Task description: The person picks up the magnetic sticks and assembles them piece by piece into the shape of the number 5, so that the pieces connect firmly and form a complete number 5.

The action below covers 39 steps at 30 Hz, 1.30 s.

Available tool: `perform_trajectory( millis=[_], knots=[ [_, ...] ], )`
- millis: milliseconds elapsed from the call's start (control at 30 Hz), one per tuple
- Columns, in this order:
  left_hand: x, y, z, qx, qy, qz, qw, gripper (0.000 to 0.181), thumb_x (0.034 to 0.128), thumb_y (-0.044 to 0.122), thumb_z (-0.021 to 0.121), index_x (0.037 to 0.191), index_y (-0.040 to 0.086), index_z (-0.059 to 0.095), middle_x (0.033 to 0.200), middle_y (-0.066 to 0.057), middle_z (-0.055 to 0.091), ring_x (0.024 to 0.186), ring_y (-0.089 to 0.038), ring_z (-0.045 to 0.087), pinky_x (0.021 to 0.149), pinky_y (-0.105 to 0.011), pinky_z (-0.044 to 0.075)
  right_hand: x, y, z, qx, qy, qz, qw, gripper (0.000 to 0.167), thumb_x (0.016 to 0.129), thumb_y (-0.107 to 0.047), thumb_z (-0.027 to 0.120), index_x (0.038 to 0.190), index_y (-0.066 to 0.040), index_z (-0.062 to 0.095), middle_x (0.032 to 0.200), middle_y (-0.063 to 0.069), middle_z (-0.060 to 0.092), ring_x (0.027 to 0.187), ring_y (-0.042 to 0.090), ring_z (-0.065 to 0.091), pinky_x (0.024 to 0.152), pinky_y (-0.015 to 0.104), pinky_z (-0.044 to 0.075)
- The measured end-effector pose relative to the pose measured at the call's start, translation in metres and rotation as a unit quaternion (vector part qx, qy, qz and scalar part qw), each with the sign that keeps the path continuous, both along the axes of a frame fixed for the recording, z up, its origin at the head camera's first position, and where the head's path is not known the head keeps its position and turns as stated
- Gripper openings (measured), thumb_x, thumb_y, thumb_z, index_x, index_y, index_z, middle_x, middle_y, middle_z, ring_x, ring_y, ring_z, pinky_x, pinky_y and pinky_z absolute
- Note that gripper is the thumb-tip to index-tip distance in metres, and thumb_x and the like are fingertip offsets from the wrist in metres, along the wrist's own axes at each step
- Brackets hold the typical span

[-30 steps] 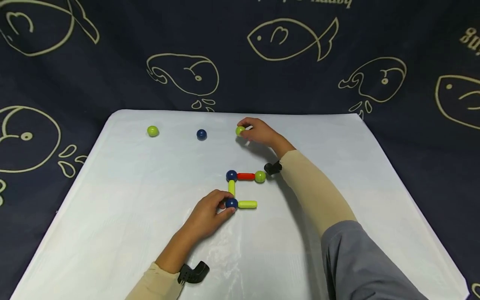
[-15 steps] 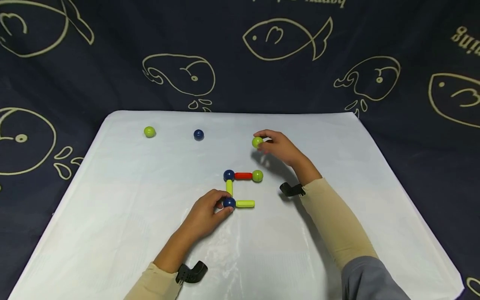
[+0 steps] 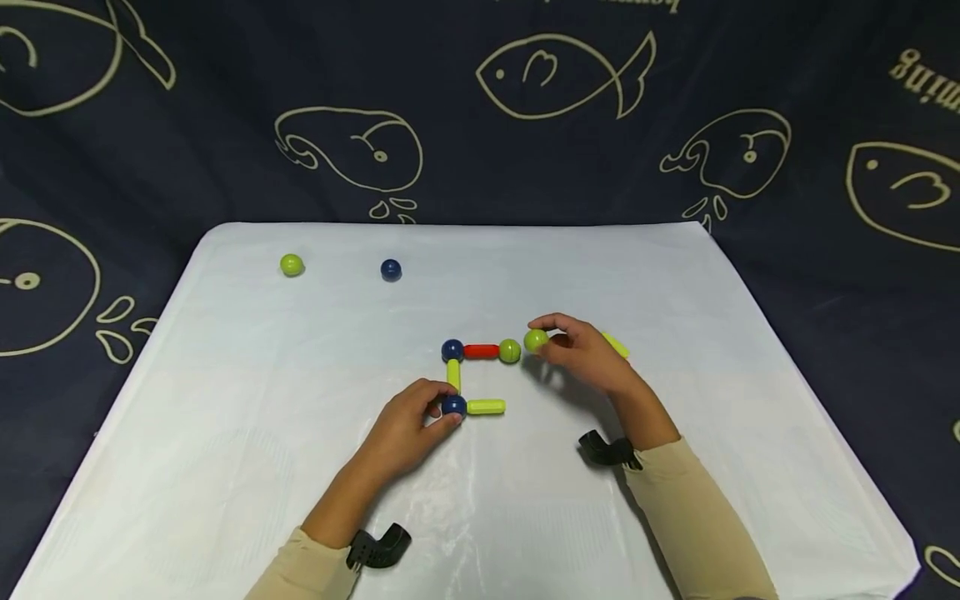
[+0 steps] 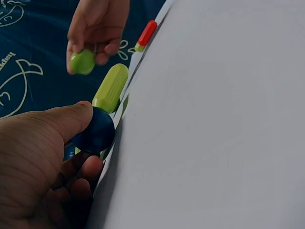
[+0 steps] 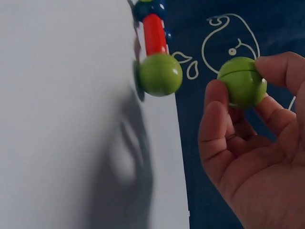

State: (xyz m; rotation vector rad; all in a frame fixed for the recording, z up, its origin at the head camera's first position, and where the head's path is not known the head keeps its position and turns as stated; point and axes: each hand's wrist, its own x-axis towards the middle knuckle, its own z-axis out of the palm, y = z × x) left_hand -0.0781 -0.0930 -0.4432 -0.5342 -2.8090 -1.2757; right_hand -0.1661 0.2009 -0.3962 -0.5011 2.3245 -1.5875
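My left hand (image 3: 408, 427) pinches the near blue ball (image 3: 453, 406) of a joined shape on the table. From that ball a yellow-green stick (image 3: 486, 407) points right, its far end bare, and another stick (image 3: 453, 377) runs up to a second blue ball (image 3: 452, 350). A red stick (image 3: 481, 352) joins this to a green ball (image 3: 509, 351). Just right of it, my right hand (image 3: 588, 357) pinches a loose green ball (image 3: 536, 340) between thumb and fingers; in the right wrist view the held ball (image 5: 243, 82) stands apart from the joined green ball (image 5: 160, 74).
A green ball (image 3: 292, 265) and a blue ball (image 3: 391, 270) lie toward the back left of the white table (image 3: 225, 350). Another yellow-green stick (image 3: 616, 344) shows partly behind my right hand. A dark cloth (image 3: 480, 167) with fish drawings borders the table.
My right hand has carried the green ball from the back of the table toward me and rightward, beside the joined shape. The left hand keeps its hold; a stick behind the right hand has come into view.
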Motion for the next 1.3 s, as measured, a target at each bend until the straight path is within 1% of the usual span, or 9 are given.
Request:
perform_trajectory(
  millis=[100,233,333,467,567,767,967,1300],
  knots=[
    [0.001,-0.001,-0.001,-0.001,0.001,0.0,1.0,0.031,0.089,0.023,0.077,0.116,0.012,0.066,0.094,0.006,0.057,0.081,-0.01,0.053,0.071,-0.029,0.046,0.013,0.0,-0.005,0.029,0.0,0.01,0.9995,0.035,0.094,-0.01,0.067,0.127,-0.001,0.06,0.104,0.009,0.066,0.088,0.036,0.064,0.076,0.034,0.05],
    [0.002,-0.001,-0.001,0.002,0.008,-0.004,1.0,0.031,0.0897,0.022,0.076,0.117,0.011,0.066,0.097,0.005,0.059,0.081,-0.01,0.054,0.071,-0.029,0.046,0.026,-0.002,-0.011,0.069,0.004,0.034,0.997,0.029,0.093,-0.009,0.067,0.122,-0.006,0.063,0.098,0.006,0.066,0.082,0.026,0.062,0.073,0.031,0.049],
    [0.002,-0.002,-0.001,0.004,0.014,-0.007,0.9999,0.031,0.0902,0.022,0.076,0.118,0.01,0.066,0.098,0.005,0.059,0.081,-0.011,0.055,0.071,-0.029,0.047,0.032,-0.004,-0.014,0.103,0.024,0.059,0.9926,0.027,0.092,-0.007,0.067,0.118,-0.009,0.063,0.1,0.003,0.063,0.084,0.021,0.058,0.074,0.031,0.048],
    [0.003,-0.003,0.0,0.005,0.018,-0.009,0.9998,0.031,0.0904,0.022,0.075,0.118,0.01,0.066,0.098,0.005,0.059,0.081,-0.011,0.054,0.071,-0.029,0.046,0.038,-0.009,-0.016,0.14,0.042,0.094,0.9848,0.026,0.09,-0.008,0.067,0.115,-0.014,0.063,0.099,-0.002,0.06,0.087,0.019,0.055,0.077,0.032,0.047],
    [0.003,-0.002,0.0,0.005,0.019,-0.011,0.9998,0.031,0.0905,0.022,0.075,0.118,0.01,0.066,0.097,0.005,0.059,0.081,-0.011,0.054,0.071,-0.03,0.046,0.04,-0.011,-0.018,0.148,0.042,0.11,0.982,0.025,0.09,-0.008,0.068,0.114,-0.015,0.063,0.096,-0.002,0.059,0.087,0.019,0.054,0.077,0.032,0.047],
    [0.002,-0.001,0.002,0.008,0.02,-0.012,0.9997,0.03,0.0903,0.021,0.075,0.117,0.01,0.066,0.096,0.005,0.059,0.082,-0.012,0.054,0.071,-0.029,0.046,0.039,-0.013,-0.021,0.155,0.055,0.118,0.9793,0.024,0.09,-0.009,0.069,0.113,-0.015,0.063,0.094,-0.003,0.058,0.085,0.018,0.053,0.074,0.031,0.046],
    [0.001,-0.001,0.002,0.009,0.014,-0.009,0.9998,0.031,0.0899,0.021,0.076,0.117,0.011,0.066,0.095,0.006,0.058,0.081,-0.011,0.054,0.071,-0.029,0.046,0.04,-0.015,-0.022,0.164,0.061,0.12,0.9772,0.025,0.09,-0.009,0.07,0.113,-0.015,0.064,0.091,-0.004,0.057,0.082,0.017,0.053,0.071,0.029,0.046],
    [0.002,0.0,0.003,0.007,0.015,-0.01,0.9998,0.03,0.0906,0.021,0.075,0.117,0.01,0.066,0.095,0.005,0.057,0.081,-0.012,0.054,0.071,-0.029,0.046,0.04,-0.016,-0.022,0.163,0.057,0.119,0.9777,0.026,0.091,-0.013,0.072,0.115,-0.014,0.063,0.089,-0.004,0.057,0.081,0.016,0.054,0.072,0.029,0.047]
  ],
)
